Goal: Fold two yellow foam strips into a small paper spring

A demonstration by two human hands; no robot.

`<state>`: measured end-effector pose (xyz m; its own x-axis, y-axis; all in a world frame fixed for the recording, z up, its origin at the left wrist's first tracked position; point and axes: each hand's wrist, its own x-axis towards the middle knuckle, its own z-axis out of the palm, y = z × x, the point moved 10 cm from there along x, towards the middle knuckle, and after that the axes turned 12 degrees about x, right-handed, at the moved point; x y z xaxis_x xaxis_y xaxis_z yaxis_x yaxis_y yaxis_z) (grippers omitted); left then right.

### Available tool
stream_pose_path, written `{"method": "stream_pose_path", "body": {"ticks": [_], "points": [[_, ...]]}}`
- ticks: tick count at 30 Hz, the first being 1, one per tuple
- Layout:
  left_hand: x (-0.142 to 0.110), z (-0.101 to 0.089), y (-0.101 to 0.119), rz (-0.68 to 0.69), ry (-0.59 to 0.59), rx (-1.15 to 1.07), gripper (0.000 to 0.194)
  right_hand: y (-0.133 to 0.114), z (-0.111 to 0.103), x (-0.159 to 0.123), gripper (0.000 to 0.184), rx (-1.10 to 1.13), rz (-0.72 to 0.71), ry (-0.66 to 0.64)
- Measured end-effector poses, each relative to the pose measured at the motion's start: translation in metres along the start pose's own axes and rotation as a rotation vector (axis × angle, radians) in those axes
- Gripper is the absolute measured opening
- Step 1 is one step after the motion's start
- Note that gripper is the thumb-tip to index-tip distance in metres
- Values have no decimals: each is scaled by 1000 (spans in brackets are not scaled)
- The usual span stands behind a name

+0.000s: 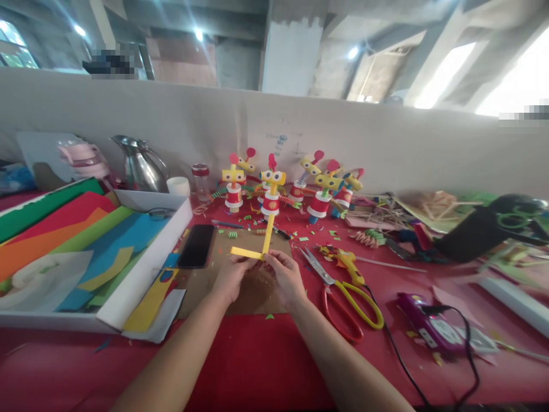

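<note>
Both hands meet over a brown board [249, 297], pinching two yellow paper strips [269, 233] where they join at a corner. One strip points up and the other runs out to the left. My left hand [234, 277] grips near the corner from below, its fingertips partly hidden by the strip. My right hand [285, 274] has thumb and fingers closed on the corner itself. Behind them stand several paper-cup robot figures [271, 203] with yellow heads and red discs on top. A black phone [196, 246] lies left of the hands.
Scissors [328, 280] and a yellow glue gun [349, 266] with a cord lie at the right, near a purple device [429, 320]. A white box [141, 274] of coloured paper fills the left. Behind it are a steel jug [139, 166] and a white cup [178, 186].
</note>
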<state>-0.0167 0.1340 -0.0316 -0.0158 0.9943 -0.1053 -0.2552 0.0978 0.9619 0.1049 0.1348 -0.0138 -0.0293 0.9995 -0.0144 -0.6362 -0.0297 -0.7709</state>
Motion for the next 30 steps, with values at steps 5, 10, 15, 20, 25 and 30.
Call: {"method": "stream_pose_path", "body": {"ticks": [5,10,15,20,25,30], "points": [[-1,-2,3,17,9,23,27,0,2,-2,19,-20,-11,-27],[-4,0,9,18,8,28,31,-1,-6,-2,22,-78,-99,21],[-4,2,11,35,-2,20,30,1,-3,0,20,-71,-102,-10],[-3,-4,14,71,81,10,28,6,6,-2,27,-26,-19,-90],[-4,2,13,101,57,-26,24,1,0,-1,25,-21,-85,-50],[-5,5,12,81,26,-80,25,-1,-2,1,24,-61,-109,-63]]}}
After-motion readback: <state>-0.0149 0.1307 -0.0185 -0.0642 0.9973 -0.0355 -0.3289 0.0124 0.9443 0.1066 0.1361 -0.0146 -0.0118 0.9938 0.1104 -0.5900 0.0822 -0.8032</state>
